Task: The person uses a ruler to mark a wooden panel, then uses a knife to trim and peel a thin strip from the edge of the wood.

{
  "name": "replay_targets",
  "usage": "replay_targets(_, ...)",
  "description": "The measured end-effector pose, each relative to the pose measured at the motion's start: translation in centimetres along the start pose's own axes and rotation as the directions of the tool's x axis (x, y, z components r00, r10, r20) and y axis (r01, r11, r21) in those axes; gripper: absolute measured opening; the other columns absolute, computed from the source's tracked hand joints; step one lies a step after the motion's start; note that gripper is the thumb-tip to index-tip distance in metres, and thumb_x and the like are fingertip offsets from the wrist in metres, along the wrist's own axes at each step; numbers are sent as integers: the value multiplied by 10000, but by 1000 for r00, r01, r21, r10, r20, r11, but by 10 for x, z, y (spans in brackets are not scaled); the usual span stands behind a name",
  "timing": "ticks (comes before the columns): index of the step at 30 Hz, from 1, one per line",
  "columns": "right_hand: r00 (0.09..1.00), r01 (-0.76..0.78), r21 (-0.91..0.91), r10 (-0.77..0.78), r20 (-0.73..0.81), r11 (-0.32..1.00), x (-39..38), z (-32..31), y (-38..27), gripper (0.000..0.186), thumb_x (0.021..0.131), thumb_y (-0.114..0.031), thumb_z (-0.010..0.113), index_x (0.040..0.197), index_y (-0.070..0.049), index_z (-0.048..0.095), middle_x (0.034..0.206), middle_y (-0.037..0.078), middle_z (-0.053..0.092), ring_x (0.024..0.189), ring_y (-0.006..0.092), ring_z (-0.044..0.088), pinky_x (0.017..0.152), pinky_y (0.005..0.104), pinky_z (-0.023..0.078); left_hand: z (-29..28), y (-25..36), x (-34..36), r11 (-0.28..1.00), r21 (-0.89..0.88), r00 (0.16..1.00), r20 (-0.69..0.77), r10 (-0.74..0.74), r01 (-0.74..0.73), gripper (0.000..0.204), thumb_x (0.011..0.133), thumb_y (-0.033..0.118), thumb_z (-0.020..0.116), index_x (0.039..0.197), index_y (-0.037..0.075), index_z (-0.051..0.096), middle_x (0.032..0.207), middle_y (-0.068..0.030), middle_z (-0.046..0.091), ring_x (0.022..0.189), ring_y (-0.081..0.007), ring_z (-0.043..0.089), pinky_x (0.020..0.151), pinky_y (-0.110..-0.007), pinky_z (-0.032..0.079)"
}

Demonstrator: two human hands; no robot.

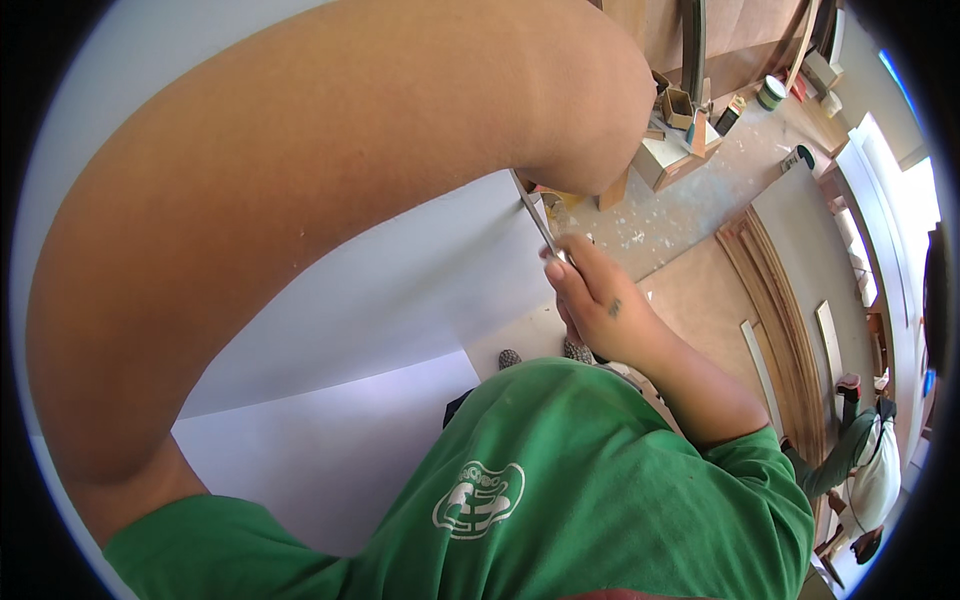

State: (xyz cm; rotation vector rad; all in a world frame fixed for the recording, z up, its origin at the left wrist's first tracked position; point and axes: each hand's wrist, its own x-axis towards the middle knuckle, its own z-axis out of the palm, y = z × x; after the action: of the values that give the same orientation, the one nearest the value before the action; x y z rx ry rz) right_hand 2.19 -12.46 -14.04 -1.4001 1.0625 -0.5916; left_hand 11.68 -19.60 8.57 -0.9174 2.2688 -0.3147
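Observation:
My right hand (590,290) is closed around a slim metal tool (539,222), whose kind I cannot make out. The tool slants up and left beside the edge of a large white panel (400,270); its far end disappears behind my left arm. That bare arm (330,150) sweeps across the upper left, very close to the camera, covering much of the panel. My left hand does not show. Below, a second white surface (330,450) meets the panel along a slanting line.
To the right of the panel, a white box (680,155) bears small boxes and tools. A tin (771,92) stands on the stained floor. Long wooden strips (770,310) lie at the right. Another person (865,470) is at the far right edge. My patterned shoes (509,358) show below.

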Motion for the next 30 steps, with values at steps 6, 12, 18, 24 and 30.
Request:
replay_targets(6,996,79,97,-83,44,992,-37,-8,37,303,1096,-294,505,1017,-1,514,654,55,561,543,148,566,534,329,466,-12,2,-14,1000,-19,1000,-16,17,-17,210,789,148,631,869,57,802,901,-161,764,851,-324,747,714,-446,592)
replay_targets(12,998,8,83,-13,67,997,-39,5,64,334,1098,-322,502,1013,1,513,627,62,555,524,146,547,524,340,458,11,-6,-16,998,-22,997,-63,55,-56,207,780,137,632,877,62,799,901,-147,762,847,-314,740,710,-444,586)
replay_targets(18,999,32,-94,-31,16,995,-37,9,61,334,1089,-302,507,1036,27,514,640,187,576,588,336,601,583,430,476,19,0,-4,997,48,976,205,-73,64,204,763,118,630,876,76,795,890,-123,758,835,-292,732,692,-435,578)
replay_targets(24,994,81,-229,-96,-52,970,-37,12,50,294,1074,-249,512,1070,45,512,714,276,620,722,485,629,661,517,490,21,8,8,992,103,914,390,-113,78,208,746,98,627,875,90,790,879,-99,754,823,-269,723,674,-425,570)
replay_targets(30,994,85,-245,-99,-48,966,-36,12,51,282,1064,-229,519,1078,52,504,728,287,628,738,502,630,665,538,487,27,14,18,988,140,861,495,-121,59,219,729,79,624,874,104,786,868,-76,750,811,-247,715,656,-416,561)
